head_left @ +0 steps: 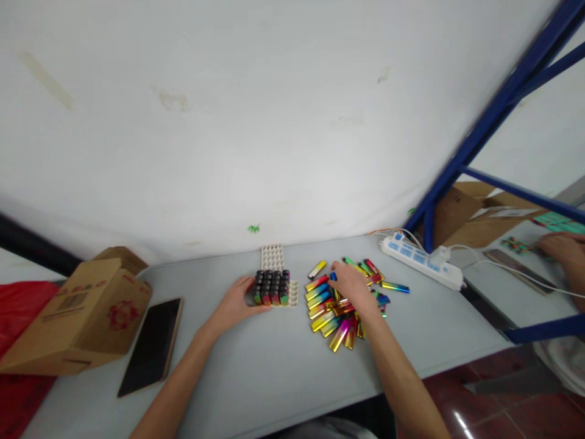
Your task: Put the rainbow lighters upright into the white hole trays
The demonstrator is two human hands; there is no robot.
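Black-topped lighters stand upright in close rows in a white tray with round holes; the tray's right-hand holes show bare. My left hand curls round the left side of this block, thumb along the front and fingers behind. To the right lies a loose heap of shiny lighters in gold, red, blue, green and purple. My right hand reaches over the heap from the right. Its fingers pinch at a blue lighter, partly hidden by the hand.
A second white holed tray lies behind the block. At left are a cardboard box and a dark tablet-like slab. A power strip and blue metal frame stand right. Another person's hand shows beyond the frame.
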